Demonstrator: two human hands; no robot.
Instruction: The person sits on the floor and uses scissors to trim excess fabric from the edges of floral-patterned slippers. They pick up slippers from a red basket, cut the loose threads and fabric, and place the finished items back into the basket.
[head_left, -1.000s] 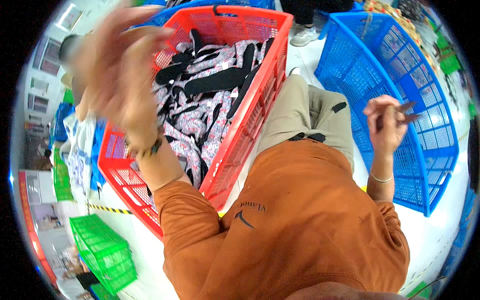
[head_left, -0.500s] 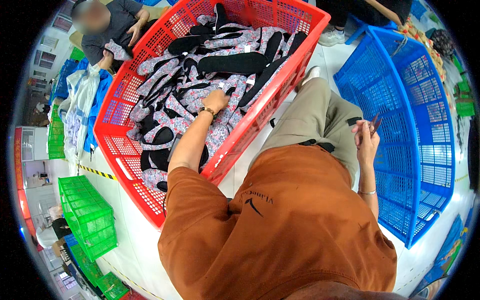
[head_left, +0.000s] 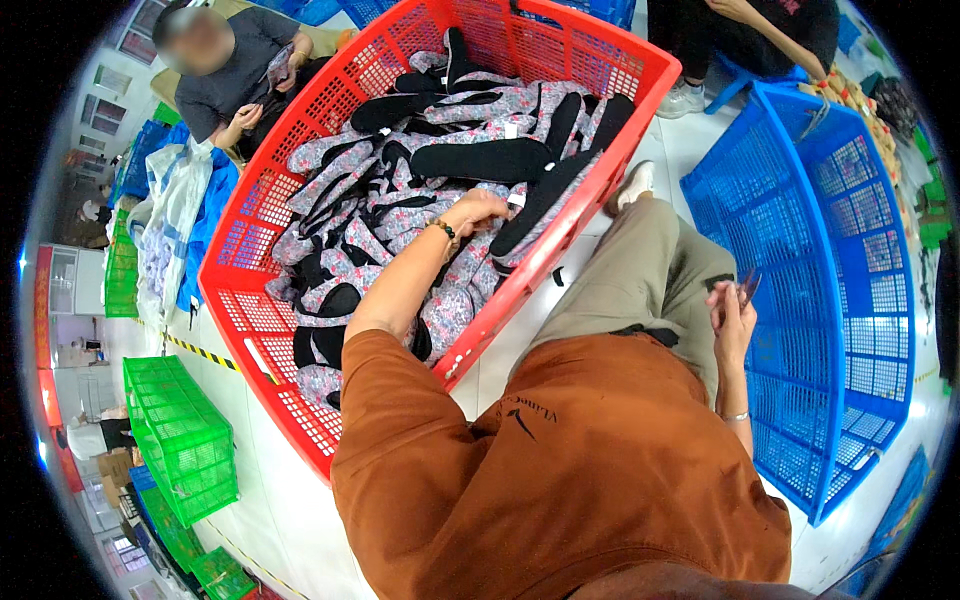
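Note:
My left hand (head_left: 478,210) reaches into a red basket (head_left: 325,85) heaped with grey floral slippers (head_left: 400,262) that have black soles. Its curled fingers are at a slipper with a white tag, near the basket's right side; part of the grip is hidden. A long black-soled slipper (head_left: 540,210) leans just right of the fingers. Over by my right knee, my right hand (head_left: 733,318) is raised and closed on a small pair of scissors (head_left: 751,286), blades pointing up and away. The scissors look partly blurred.
A tall blue basket (head_left: 765,240) stands at my right. Across the red basket at far left sits a person (head_left: 240,75) handling a floral piece. Another person (head_left: 760,25) sits at far right. A green basket (head_left: 180,430) and a white sack (head_left: 170,220) lie left.
My left hand has shifted right across the slippers, toward the basket's right side. The right hand with the scissors stays by my knee. The far-left person's hands and floral piece have moved.

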